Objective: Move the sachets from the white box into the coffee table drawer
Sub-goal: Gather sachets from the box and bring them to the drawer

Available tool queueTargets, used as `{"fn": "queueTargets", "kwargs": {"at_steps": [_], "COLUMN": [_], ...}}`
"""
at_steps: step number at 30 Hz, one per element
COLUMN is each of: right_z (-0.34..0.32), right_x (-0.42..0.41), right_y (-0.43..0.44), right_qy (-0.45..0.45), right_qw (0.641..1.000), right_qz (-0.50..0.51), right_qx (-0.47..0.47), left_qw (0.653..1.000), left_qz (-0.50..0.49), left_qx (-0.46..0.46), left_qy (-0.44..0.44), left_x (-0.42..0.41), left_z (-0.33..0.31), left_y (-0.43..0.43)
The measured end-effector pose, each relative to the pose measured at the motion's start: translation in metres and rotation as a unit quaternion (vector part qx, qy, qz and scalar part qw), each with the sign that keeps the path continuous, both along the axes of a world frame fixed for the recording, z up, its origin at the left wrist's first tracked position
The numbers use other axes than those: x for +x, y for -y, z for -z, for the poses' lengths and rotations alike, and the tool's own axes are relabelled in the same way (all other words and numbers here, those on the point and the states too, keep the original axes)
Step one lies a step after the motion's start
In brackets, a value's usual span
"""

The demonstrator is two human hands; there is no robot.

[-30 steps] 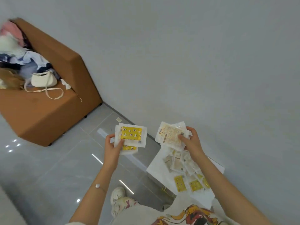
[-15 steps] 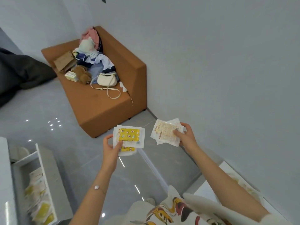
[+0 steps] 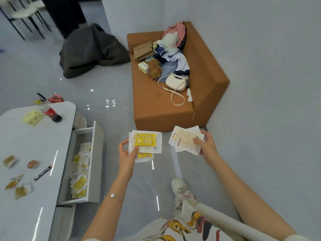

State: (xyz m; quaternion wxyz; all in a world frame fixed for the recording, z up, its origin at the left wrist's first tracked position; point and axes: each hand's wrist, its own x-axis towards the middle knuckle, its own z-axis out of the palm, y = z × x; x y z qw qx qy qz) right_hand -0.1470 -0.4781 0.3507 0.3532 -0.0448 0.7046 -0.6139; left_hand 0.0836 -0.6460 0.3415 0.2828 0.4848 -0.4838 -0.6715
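both hands pinching sachets: left hand [image 3: 126, 154] yellow sachets [image 3: 145, 141], right hand [image 3: 205, 144] pale sachets [image 3: 185, 140]

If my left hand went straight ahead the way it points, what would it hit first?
Probably the brown sofa, ahead of the left hand and its yellow sachets; nothing shows between them, though depth is unclear.

2 hands: left hand [image 3: 127, 154], right hand [image 3: 207, 145]. 2 sachet stacks: left stack [image 3: 145, 142], right stack [image 3: 185, 141], per-stack count unclear. 1 drawer [image 3: 98, 159], 1 bottle [image 3: 50, 112], 1 sofa [image 3: 156, 110], 1 handbag [image 3: 175, 83].
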Motion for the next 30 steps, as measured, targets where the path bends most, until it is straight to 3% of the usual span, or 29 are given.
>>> {"fn": "queueTargets", "kwargs": {"at_steps": [6, 15, 24, 30], "right_z": [0.004, -0.004, 0.004, 0.014], "right_x": [-0.045, -0.083, -0.015, 0.054], "right_y": [0.076, 0.203, 0.338, 0.441], "right_qy": [-0.018, -0.036, -0.012, 0.004], "right_qw": [0.993, 0.956, 0.894, 0.868], "right_qz": [-0.112, -0.291, -0.447, -0.495], "right_qx": [0.022, 0.025, 0.011, 0.033], "left_qw": [0.994, 0.964, 0.911, 0.888], "left_qz": [-0.109, -0.263, -0.410, -0.456], "left_qx": [-0.007, 0.026, 0.033, 0.048], "left_qy": [-0.013, -0.015, 0.000, 0.018], "left_x": [-0.015, -0.026, 0.033, 0.099], "left_z": [0.007, 0.018, 0.026, 0.047], "left_y": [0.037, 0.067, 0.105, 0.165]}}
